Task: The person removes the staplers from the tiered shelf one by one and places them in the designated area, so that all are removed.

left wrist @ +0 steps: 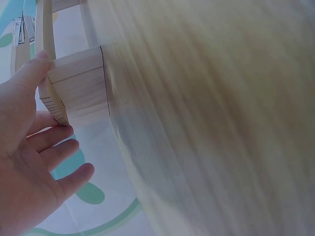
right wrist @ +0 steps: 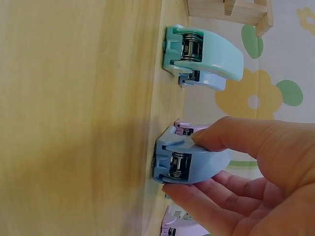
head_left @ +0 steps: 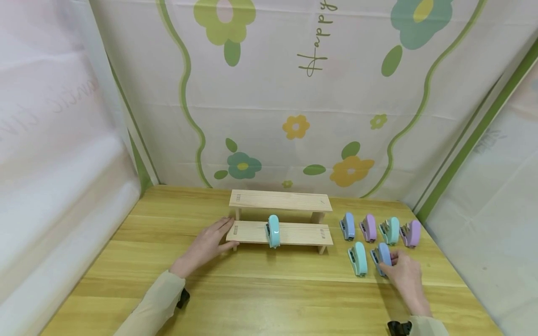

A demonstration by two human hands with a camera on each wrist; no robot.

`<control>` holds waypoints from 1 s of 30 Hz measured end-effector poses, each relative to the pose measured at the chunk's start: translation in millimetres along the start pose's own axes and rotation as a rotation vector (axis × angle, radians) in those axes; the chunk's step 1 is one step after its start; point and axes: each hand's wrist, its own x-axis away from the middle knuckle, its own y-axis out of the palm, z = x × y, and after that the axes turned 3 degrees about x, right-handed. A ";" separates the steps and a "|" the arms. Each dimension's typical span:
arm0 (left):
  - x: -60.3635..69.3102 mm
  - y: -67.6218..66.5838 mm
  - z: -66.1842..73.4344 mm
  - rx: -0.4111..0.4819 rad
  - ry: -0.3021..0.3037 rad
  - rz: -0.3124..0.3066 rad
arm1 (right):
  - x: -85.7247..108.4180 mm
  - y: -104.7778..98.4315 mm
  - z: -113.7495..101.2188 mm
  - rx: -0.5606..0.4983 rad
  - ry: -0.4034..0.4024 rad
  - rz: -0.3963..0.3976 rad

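My right hand [head_left: 405,277] pinches a blue stapler [right wrist: 197,164] between thumb and fingers, at the front right of the table. Whether its base touches the wood, I cannot tell. A mint-green stapler [head_left: 358,259] stands just left of it. At the middle, my left hand [head_left: 208,242] grips the left end of a two-step wooden shelf [head_left: 248,232] by its lower board. In the left wrist view, the thumb [left wrist: 32,69] lies on one edge of that board and the index finger reaches the other. A turquoise stapler [head_left: 273,231] stands on the lower step.
Behind the right hand, a row holds a blue stapler [head_left: 347,226], a purple stapler [head_left: 369,227], a mint-green stapler [head_left: 392,230] and another purple stapler [head_left: 412,233]. The shelf's upper step [head_left: 281,199] stands near the flowered cloth backdrop [head_left: 260,102]. Cloth walls flank the wooden table [head_left: 269,298].
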 end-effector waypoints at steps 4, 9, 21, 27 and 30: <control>-0.1 0.2 -0.7 -0.012 0.012 0.004 | 0.6 -0.6 -0.3 -0.003 -0.001 0.000; -0.4 -0.7 -0.2 -0.001 0.006 0.001 | 0.3 -1.1 -0.7 0.000 0.002 -0.005; -1.1 -1.3 -0.1 -0.003 0.000 -0.004 | 0.9 -8.8 -3.7 -0.005 0.011 -0.070; -0.9 -0.3 -0.5 -0.011 0.008 0.000 | 2.6 -17.6 -8.3 0.007 -0.008 -0.051; -0.6 0.0 -0.7 -0.011 0.018 0.006 | 4.6 -22.1 -14.3 0.002 -0.031 -0.028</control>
